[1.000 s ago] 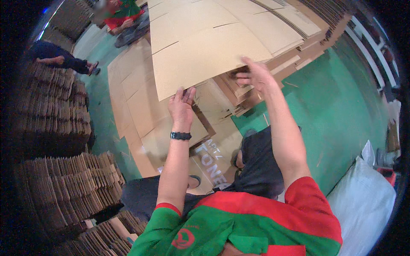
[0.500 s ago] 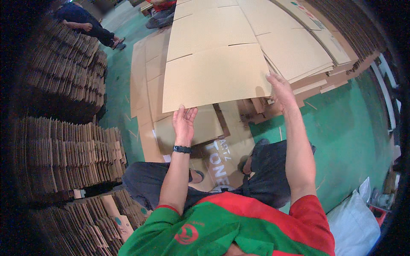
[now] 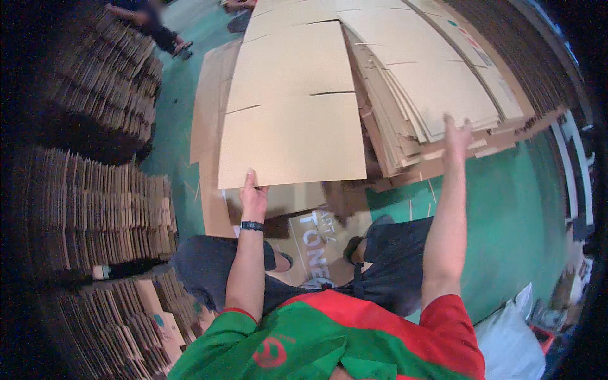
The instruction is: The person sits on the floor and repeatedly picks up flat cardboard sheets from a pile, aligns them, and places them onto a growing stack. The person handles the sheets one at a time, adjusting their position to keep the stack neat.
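A long, flat cardboard sheet (image 3: 291, 142) with short slits along its sides stretches away in front of me. My left hand (image 3: 254, 195) grips its near edge toward the left corner, thumb on top and fingers underneath. To the right lies a stack of similar slotted cardboard sheets (image 3: 430, 82), its edges slightly uneven. Over the near edge of that stack is my right hand (image 3: 457, 140), fingers apart and a little blurred, holding nothing that I can see. Whether its fingertips touch the top sheet I cannot tell.
Tall rows of stacked cardboard (image 3: 101, 212) line the left side. More cardboard (image 3: 304, 244) covers the green floor (image 3: 506, 202) between my feet. A white sack (image 3: 510, 342) lies at the lower right. Another person (image 3: 152, 25) stands at the far left.
The sheet has shifted left and toward me, with my left hand now gripping its edge. My right hand has left the sheet and moved right to the stack.
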Action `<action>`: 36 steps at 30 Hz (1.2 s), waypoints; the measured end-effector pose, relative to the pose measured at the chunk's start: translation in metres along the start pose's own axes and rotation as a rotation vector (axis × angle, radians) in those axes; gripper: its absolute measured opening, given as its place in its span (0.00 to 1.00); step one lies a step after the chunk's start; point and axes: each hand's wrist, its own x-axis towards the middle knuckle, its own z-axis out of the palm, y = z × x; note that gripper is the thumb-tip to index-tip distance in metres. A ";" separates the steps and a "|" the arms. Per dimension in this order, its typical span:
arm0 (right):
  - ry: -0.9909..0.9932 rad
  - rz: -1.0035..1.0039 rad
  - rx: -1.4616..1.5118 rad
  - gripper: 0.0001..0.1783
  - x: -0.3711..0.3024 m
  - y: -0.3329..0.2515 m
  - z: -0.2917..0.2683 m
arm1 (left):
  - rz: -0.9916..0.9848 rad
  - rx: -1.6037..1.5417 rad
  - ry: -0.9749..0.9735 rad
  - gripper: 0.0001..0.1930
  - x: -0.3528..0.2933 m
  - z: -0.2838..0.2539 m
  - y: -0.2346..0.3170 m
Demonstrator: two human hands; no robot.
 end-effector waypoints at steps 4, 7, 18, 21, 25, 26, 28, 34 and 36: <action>-0.334 0.530 0.500 0.41 0.019 0.007 -0.010 | -0.066 -0.058 0.000 0.16 0.005 -0.040 -0.024; -0.363 0.564 0.508 0.40 0.017 0.002 -0.015 | -0.075 -0.068 0.010 0.15 0.007 -0.062 -0.040; -0.366 0.709 0.826 0.34 0.035 0.033 -0.016 | -0.192 -0.045 0.273 0.17 0.050 -0.161 -0.069; -0.380 0.653 0.840 0.33 0.041 0.045 -0.011 | -0.212 -0.054 0.251 0.18 0.066 -0.193 -0.070; -0.228 0.682 0.898 0.25 0.043 0.049 -0.010 | -0.202 -0.020 0.205 0.19 0.084 -0.221 -0.072; -0.215 0.648 0.952 0.23 0.041 0.048 -0.011 | -0.252 -0.042 0.259 0.20 0.084 -0.225 -0.072; -0.223 0.587 1.021 0.18 0.037 0.040 -0.016 | -0.293 0.420 -0.102 0.27 0.073 -0.230 -0.069; -0.203 0.516 0.881 0.22 0.020 0.004 -0.029 | -0.190 0.855 0.129 0.33 0.035 -0.108 -0.094; -0.169 0.430 0.786 0.28 0.014 -0.001 -0.029 | -0.159 0.787 -0.069 0.29 0.006 -0.042 -0.099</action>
